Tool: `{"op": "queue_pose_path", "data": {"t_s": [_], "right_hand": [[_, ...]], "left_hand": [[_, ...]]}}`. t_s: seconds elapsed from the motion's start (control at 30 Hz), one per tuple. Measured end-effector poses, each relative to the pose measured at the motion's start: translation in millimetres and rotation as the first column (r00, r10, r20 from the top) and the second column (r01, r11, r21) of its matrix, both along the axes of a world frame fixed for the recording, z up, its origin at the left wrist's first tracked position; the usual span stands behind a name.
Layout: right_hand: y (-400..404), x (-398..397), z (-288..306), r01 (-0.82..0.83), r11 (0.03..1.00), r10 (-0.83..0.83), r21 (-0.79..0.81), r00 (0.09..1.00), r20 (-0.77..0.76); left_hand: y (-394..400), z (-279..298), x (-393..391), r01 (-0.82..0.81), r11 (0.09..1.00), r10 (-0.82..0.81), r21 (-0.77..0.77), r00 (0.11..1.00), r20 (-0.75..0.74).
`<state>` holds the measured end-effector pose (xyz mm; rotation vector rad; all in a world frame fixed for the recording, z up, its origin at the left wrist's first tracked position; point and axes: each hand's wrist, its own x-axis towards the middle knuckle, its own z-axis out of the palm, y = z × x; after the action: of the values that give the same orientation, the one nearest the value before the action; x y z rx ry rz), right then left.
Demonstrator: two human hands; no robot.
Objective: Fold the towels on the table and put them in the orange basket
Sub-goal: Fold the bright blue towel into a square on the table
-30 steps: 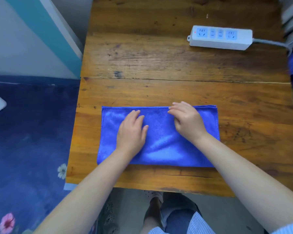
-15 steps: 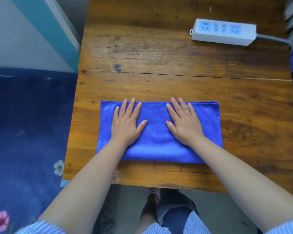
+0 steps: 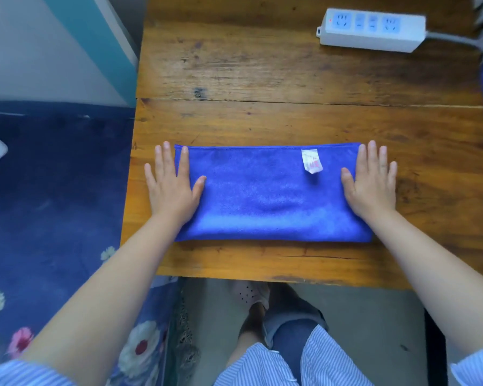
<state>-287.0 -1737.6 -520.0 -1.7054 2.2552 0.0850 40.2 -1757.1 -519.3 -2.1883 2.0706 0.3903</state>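
Blue microfibre towel (image 3: 268, 193), folded into a long band, lies flat on the near half of the wooden table (image 3: 290, 79), directly ahead of the person. Its long axis runs left to right, parallel to the near table edge. The left hand (image 3: 173, 182) rests flat at the left short end, thumb and forefinger on the cloth and the outer fingers on bare wood beyond the edge. The right hand (image 3: 371, 182) mirrors it at the right short end, palm on the cloth and outer fingers over the wood. Both hands lie spread with straight fingers, pressing and grasping nothing. Each end is equally close to its own hand, so neither arm holds an advantage; the likely next fold, judged from this layout, would carry one short end across to the other along the long axis.

A white care tag (image 3: 312, 160) lies face up on the towel near its far edge, right of centre. It bears faint reddish print, too small to read.

Farther out, a white power strip (image 3: 371, 30) sits at the far right of the table, its grey cable running off right; no brand is legible. A dark blue floral rug (image 3: 53, 190) covers the floor to the left. The orange basket is not in view.
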Motion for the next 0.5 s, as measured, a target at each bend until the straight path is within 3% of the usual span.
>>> {"op": "queue_pose_path", "data": {"t_s": [0.1,0.23,0.37,0.5], "right_hand": [[20.3,32.1,12.6,-0.057,0.996,0.059,-0.066,0.998,0.034],[53.2,101.1,18.0,-0.239,0.962,0.251,-0.131,0.964,0.085],[62.3,124.2,-1.7,-0.327,0.945,0.324,0.014,0.940,0.107],[67.5,99.4,-9.0,-0.333,0.942,0.329,0.036,0.940,0.090]], "left_hand": [[30.0,6.0,-25.8,0.100,0.995,-0.101,-0.026,0.992,-0.073],[54.8,-4.3,-64.6,0.110,0.993,-0.104,0.040,0.987,-0.125],[64.0,-19.4,-76.2,0.093,0.993,-0.085,0.074,0.991,-0.103],[69.7,-23.9,-56.8,0.095,0.995,-0.091,0.026,0.989,-0.116]]}}
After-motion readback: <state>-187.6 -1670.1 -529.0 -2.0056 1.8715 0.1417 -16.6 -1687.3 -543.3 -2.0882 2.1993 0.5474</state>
